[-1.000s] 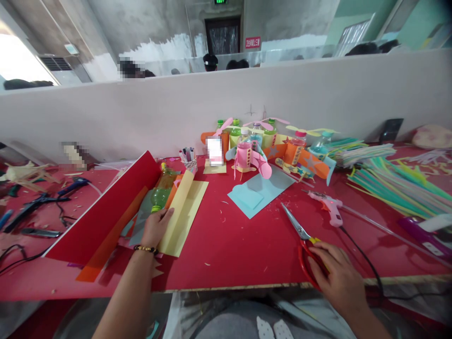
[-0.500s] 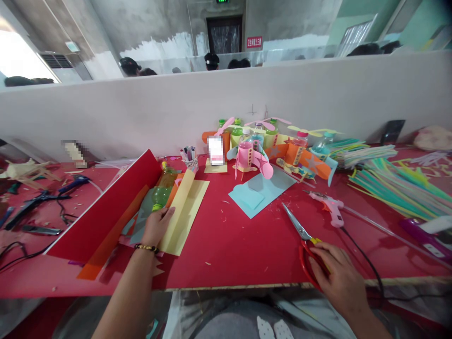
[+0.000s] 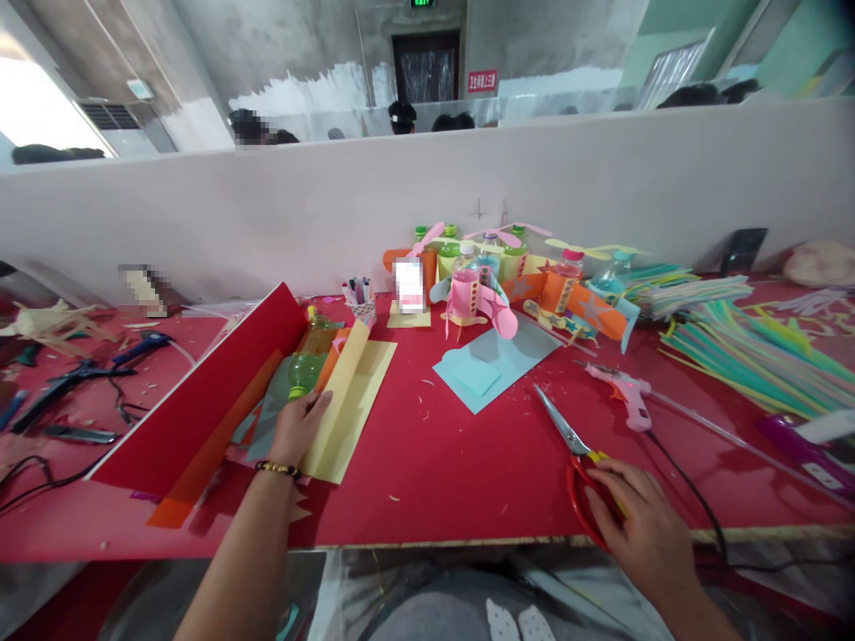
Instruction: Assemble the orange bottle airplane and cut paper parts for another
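My left hand (image 3: 300,427) is closed at the edge of a pale yellow sheet of paper (image 3: 340,383), thumb and fingers pinching it. Just beyond its fingers lies a green plastic bottle (image 3: 308,361), its green end towards me, beside grey and orange paper pieces. On the right, my right hand (image 3: 645,512) is wrapped around the handles of a pair of scissors (image 3: 566,429) with red and yellow grips. The scissors' blades are together and point up and left over the red table. Folded light blue paper (image 3: 471,374) lies ahead of them.
A pink glue gun (image 3: 624,396) lies right of the scissors, its cord running over the table edge. Bottle helicopters (image 3: 471,294) with paper propellers stand against the partition. Pipe cleaners (image 3: 754,352) lie far right; a red board (image 3: 207,392) tilts at left. A pen holder (image 3: 362,303) stands behind.
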The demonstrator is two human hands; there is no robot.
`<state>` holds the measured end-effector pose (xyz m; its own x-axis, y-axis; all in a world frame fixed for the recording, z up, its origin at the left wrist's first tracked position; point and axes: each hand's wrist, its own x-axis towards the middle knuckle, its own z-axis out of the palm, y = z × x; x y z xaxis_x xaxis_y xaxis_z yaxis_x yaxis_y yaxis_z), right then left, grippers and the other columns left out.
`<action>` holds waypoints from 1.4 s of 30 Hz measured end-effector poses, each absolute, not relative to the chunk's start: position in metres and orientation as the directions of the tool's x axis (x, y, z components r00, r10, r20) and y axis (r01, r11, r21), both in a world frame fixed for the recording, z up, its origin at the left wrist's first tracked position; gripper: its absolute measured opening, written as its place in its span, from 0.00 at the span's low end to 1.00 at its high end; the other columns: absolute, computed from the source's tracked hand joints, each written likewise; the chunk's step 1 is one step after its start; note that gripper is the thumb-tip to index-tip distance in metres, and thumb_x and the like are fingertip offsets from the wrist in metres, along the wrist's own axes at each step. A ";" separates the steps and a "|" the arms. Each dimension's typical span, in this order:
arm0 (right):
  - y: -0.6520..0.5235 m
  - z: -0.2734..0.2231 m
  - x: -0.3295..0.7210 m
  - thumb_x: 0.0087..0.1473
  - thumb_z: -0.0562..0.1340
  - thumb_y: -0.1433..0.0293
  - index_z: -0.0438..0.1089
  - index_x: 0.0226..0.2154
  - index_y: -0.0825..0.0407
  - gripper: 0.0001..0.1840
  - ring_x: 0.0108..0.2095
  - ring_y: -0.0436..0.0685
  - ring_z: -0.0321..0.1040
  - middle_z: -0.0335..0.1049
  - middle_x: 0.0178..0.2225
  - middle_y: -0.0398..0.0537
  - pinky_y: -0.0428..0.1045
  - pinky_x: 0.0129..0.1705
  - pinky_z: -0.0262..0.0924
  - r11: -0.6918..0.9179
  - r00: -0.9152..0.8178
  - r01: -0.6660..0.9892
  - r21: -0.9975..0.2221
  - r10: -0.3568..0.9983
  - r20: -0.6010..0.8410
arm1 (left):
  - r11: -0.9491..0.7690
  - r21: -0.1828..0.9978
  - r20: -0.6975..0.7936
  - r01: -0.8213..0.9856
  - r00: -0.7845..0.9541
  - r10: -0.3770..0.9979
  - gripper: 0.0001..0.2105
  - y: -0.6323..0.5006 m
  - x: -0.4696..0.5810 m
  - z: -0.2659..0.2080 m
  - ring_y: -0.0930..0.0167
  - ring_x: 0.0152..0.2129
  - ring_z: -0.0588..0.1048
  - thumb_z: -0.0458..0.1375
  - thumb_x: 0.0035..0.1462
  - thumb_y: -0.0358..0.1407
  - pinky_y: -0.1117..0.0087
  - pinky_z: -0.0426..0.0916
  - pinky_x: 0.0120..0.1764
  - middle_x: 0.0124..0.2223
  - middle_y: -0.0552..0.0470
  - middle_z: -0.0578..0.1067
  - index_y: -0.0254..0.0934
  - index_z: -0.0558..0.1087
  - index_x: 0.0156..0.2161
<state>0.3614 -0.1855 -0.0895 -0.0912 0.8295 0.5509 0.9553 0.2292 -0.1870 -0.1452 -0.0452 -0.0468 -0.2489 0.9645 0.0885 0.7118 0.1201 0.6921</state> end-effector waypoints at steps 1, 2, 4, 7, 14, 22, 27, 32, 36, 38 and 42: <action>-0.185 -0.089 0.361 0.58 0.57 0.62 0.70 0.41 0.52 0.13 0.43 0.61 0.67 0.69 0.43 0.53 0.56 0.45 0.64 0.229 -0.091 0.955 -0.188 0.831 0.549 | 0.114 0.682 0.095 0.722 -0.242 0.966 0.24 -0.046 -0.145 -0.046 0.72 0.20 0.64 0.50 0.53 0.55 0.73 0.54 0.23 0.19 0.55 0.66 0.35 0.70 0.24; -0.185 -0.089 0.361 0.58 0.57 0.62 0.70 0.41 0.52 0.13 0.43 0.61 0.67 0.69 0.43 0.53 0.56 0.45 0.64 0.228 -0.089 0.955 -0.190 0.832 0.548 | 0.106 0.668 0.102 0.737 -0.232 0.967 0.24 -0.046 -0.144 -0.045 0.72 0.19 0.64 0.49 0.53 0.55 0.73 0.54 0.23 0.19 0.55 0.66 0.35 0.70 0.24; -0.185 -0.089 0.361 0.58 0.56 0.63 0.70 0.41 0.52 0.13 0.43 0.61 0.67 0.69 0.43 0.53 0.56 0.45 0.64 0.224 -0.084 0.955 -0.197 0.836 0.542 | 0.095 0.649 0.112 0.755 -0.219 0.969 0.24 -0.046 -0.144 -0.044 0.72 0.19 0.63 0.49 0.53 0.55 0.73 0.54 0.23 0.19 0.55 0.66 0.35 0.70 0.24; -0.185 -0.089 0.361 0.58 0.56 0.62 0.70 0.41 0.52 0.13 0.43 0.61 0.67 0.69 0.43 0.53 0.55 0.45 0.64 0.219 -0.075 0.954 -0.207 0.839 0.540 | 0.098 0.653 0.101 0.751 -0.214 0.972 0.25 -0.047 -0.143 -0.043 0.71 0.20 0.65 0.49 0.53 0.56 0.73 0.55 0.22 0.19 0.54 0.67 0.34 0.71 0.25; -0.186 -0.089 0.361 0.57 0.57 0.63 0.69 0.41 0.52 0.13 0.43 0.61 0.67 0.69 0.43 0.53 0.55 0.45 0.64 0.226 -0.082 0.954 -0.199 0.832 0.549 | 0.112 0.643 0.089 0.758 -0.219 0.972 0.26 -0.047 -0.143 -0.043 0.70 0.21 0.67 0.47 0.54 0.57 0.73 0.57 0.23 0.21 0.53 0.69 0.34 0.72 0.27; -0.186 -0.089 0.361 0.57 0.57 0.62 0.70 0.41 0.52 0.13 0.43 0.61 0.67 0.69 0.43 0.53 0.56 0.44 0.64 0.208 -0.073 0.959 -0.194 0.839 0.539 | 0.120 0.649 0.096 0.752 -0.237 0.967 0.27 -0.043 -0.149 -0.051 0.68 0.23 0.70 0.47 0.55 0.57 0.72 0.59 0.25 0.24 0.51 0.73 0.33 0.75 0.31; -0.185 -0.089 0.360 0.58 0.57 0.63 0.69 0.41 0.51 0.13 0.43 0.61 0.67 0.70 0.43 0.53 0.56 0.45 0.64 0.214 -0.071 0.954 -0.212 0.843 0.534 | 0.107 0.668 0.109 0.737 -0.240 0.965 0.29 -0.044 -0.146 -0.048 0.67 0.23 0.69 0.48 0.53 0.58 0.73 0.58 0.23 0.22 0.51 0.72 0.31 0.76 0.31; -0.185 -0.089 0.361 0.57 0.57 0.63 0.70 0.40 0.52 0.13 0.43 0.61 0.68 0.70 0.43 0.54 0.56 0.45 0.64 0.216 -0.072 0.954 -0.207 0.838 0.540 | 0.107 0.661 0.110 0.743 -0.237 0.965 0.28 -0.046 -0.144 -0.044 0.68 0.23 0.69 0.48 0.53 0.57 0.73 0.58 0.23 0.23 0.51 0.73 0.31 0.77 0.31; -0.185 -0.089 0.361 0.57 0.57 0.62 0.70 0.41 0.52 0.13 0.43 0.61 0.68 0.69 0.43 0.54 0.56 0.45 0.64 0.224 -0.086 0.956 -0.189 0.830 0.551 | 0.112 0.644 0.109 0.757 -0.235 0.966 0.28 -0.046 -0.144 -0.044 0.68 0.22 0.68 0.48 0.53 0.56 0.73 0.57 0.23 0.22 0.51 0.72 0.31 0.76 0.30; -0.185 -0.089 0.361 0.57 0.57 0.63 0.70 0.40 0.52 0.13 0.43 0.61 0.67 0.70 0.43 0.54 0.55 0.45 0.63 0.229 -0.088 0.955 -0.190 0.829 0.553 | 0.110 0.643 0.105 0.758 -0.230 0.968 0.28 -0.045 -0.144 -0.045 0.69 0.22 0.68 0.48 0.53 0.56 0.73 0.57 0.24 0.23 0.51 0.72 0.31 0.75 0.30; -0.185 -0.090 0.362 0.57 0.57 0.63 0.70 0.41 0.52 0.13 0.44 0.61 0.67 0.69 0.43 0.53 0.55 0.45 0.64 0.218 -0.076 0.954 -0.206 0.839 0.538 | 0.101 0.649 0.103 0.754 -0.219 0.970 0.27 -0.044 -0.147 -0.048 0.68 0.24 0.70 0.48 0.54 0.56 0.73 0.58 0.24 0.25 0.51 0.74 0.31 0.76 0.33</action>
<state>0.3616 -0.1847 -0.0901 -0.0755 0.8393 0.5385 0.9540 0.2179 -0.2058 -0.1465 -0.0442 -0.0481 -0.2189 0.9703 0.1028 0.7540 0.1013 0.6491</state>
